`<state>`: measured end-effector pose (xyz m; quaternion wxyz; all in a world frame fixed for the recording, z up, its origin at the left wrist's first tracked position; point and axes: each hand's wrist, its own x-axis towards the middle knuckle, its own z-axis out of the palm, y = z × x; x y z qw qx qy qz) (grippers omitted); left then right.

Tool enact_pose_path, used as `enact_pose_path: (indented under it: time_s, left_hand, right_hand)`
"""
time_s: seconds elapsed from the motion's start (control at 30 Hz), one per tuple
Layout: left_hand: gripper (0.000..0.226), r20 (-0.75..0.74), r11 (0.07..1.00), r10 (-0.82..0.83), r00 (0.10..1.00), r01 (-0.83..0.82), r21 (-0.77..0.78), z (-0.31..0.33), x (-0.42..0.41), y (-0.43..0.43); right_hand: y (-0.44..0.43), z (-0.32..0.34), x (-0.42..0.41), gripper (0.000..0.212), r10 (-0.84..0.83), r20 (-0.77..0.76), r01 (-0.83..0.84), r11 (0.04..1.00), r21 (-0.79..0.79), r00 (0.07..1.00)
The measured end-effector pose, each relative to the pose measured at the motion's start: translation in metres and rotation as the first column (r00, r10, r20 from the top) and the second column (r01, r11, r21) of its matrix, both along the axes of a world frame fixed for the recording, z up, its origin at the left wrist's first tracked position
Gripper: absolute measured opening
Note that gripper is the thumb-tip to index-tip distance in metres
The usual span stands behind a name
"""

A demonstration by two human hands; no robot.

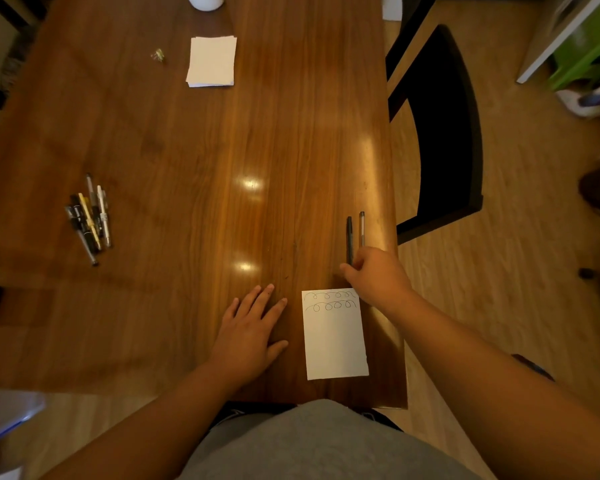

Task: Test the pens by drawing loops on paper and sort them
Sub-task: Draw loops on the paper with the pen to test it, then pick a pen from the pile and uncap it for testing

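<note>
Currently the right hand (374, 275) pinches the black pen (349, 237), fingers curled.

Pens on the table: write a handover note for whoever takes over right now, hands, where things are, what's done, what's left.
Left hand: open, flat on the table beside the test sheet.
Right hand: pinches the near end of the black pen, which lies beside the clear pen near the right edge.
Test sheet: two rows of loops at its top.
Done: apparently two pens tested and sorted right.
Left: the pen pile at far left, probably untested. Spare paper stack sits at the far end.
</note>
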<state>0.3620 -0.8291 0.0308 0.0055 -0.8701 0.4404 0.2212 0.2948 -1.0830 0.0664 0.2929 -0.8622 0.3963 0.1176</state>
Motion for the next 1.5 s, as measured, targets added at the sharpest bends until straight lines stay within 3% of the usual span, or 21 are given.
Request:
enact_pose_path:
  time_s: [0.17,0.3,0.37,0.63,0.9,1.17,1.33,1.5]
  left_hand:
    - [0.048,-0.156,0.976,0.155,0.975,-0.176,-0.128,0.017,-0.008,0.003]
    - [0.026,-0.438,0.872,0.374,0.817,-0.471,-0.134,0.033,-0.028,0.021]
    - [0.019,-0.509,0.832,0.431,0.745,-0.546,-0.095,0.033,-0.039,0.033]
    - [0.003,-0.533,0.716,0.564,0.631,-0.695,-0.066,0.044,-0.065,0.110]
    - [0.004,-0.549,0.639,0.607,0.575,-0.764,-0.093,0.042,-0.004,0.200]
    - [0.001,-0.524,0.757,0.521,0.673,-0.648,-0.080,0.029,0.116,0.294]
    - [0.014,-0.513,0.838,0.422,0.748,-0.538,-0.095,0.029,0.176,0.319]
    - [0.036,-0.262,0.923,0.278,0.924,-0.332,-0.193,0.021,0.215,0.322]
  right_hand:
    - [0.029,0.018,-0.062,0.015,0.014,0.135,-0.044,0.974,0.223,0.991]
    - [0.053,0.026,-0.105,0.015,0.024,0.169,-0.080,0.941,0.329,0.985]
    - [0.061,0.024,-0.119,0.015,0.011,0.163,-0.072,0.925,0.372,0.987]
    - [0.102,0.025,-0.120,0.015,0.135,0.116,-0.172,0.887,0.428,0.984]
    - [0.170,0.018,-0.040,0.020,0.232,0.070,-0.240,0.876,0.419,0.970]
    - [0.272,0.010,0.053,0.021,0.150,-0.006,-0.136,0.915,0.379,0.989]
    - [0.323,0.007,0.111,0.019,0.081,-0.044,-0.060,0.931,0.361,0.996]
    - [0.356,0.004,0.172,0.015,0.152,-0.048,-0.132,0.951,0.280,0.987]
